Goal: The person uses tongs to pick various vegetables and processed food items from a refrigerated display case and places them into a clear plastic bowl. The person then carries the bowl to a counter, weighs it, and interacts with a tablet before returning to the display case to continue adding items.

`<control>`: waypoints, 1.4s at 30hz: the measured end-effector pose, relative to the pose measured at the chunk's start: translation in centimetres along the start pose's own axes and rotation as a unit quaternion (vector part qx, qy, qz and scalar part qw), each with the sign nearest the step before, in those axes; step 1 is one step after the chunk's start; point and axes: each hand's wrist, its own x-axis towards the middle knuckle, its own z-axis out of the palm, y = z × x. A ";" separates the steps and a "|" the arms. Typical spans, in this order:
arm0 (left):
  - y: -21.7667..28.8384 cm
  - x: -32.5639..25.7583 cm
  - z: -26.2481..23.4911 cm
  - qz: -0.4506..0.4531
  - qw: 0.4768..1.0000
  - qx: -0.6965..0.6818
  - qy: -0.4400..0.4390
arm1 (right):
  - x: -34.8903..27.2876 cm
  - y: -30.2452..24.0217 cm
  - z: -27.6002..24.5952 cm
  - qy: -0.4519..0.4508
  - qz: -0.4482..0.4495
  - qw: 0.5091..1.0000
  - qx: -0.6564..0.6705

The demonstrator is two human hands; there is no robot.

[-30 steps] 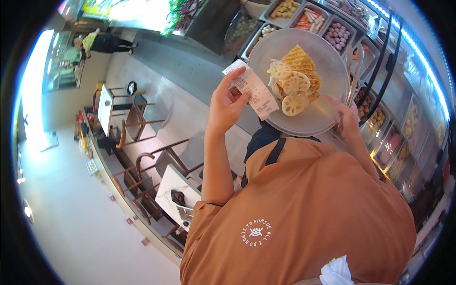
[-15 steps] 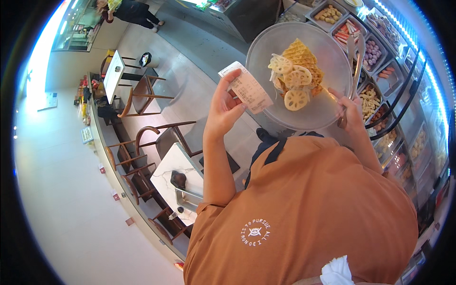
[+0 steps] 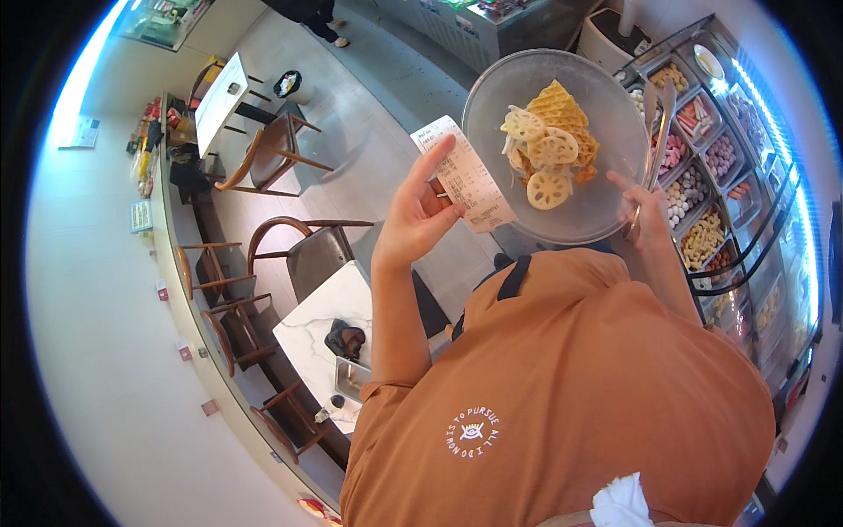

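My left hand (image 3: 418, 212) pinches a long white printed receipt (image 3: 481, 191) and holds it beside the bowl, index finger lying along its edge. My right hand (image 3: 648, 216) grips the right rim of a wide, translucent bowl (image 3: 488, 98) and has metal tongs (image 3: 661, 145) in the same grasp, their tips pointing away from me. Inside the bowl lie several pale lotus root slices (image 3: 554, 147) and golden, grid-patterned pieces (image 3: 566, 107) whose kind I cannot tell. Part of my right fingers is seen blurred through the bowl's wall.
At the right, a lit display holds several metal trays of food (image 3: 702, 239), with black curved rails (image 3: 746, 283) along its near side. Left of me stand a marble-topped table (image 3: 309, 314) and brown chairs (image 3: 318, 262). A bin (image 3: 287, 85) and a person's legs (image 3: 320, 19) are farther off.
My view has shifted, bringing more of the food trays in. The receipt now stands more upright, with my left index finger straighter. Both hands keep their hold.
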 end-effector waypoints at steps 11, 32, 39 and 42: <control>2.8 4.8 -20.6 0.027 1.000 -0.001 0.007 | 11.0 5.3 19.3 -0.040 0.004 0.999 -0.025; 17.5 39.4 -66.6 -0.032 0.980 0.012 0.198 | 57.5 0.5 72.0 -0.142 0.052 0.984 -0.090; 19.2 41.5 -86.9 0.001 0.974 -0.020 0.228 | 65.3 5.9 92.5 -0.149 0.068 0.979 -0.121; 21.0 42.3 -97.6 0.008 0.974 -0.035 0.224 | 68.0 9.1 102.7 -0.150 0.066 0.977 -0.140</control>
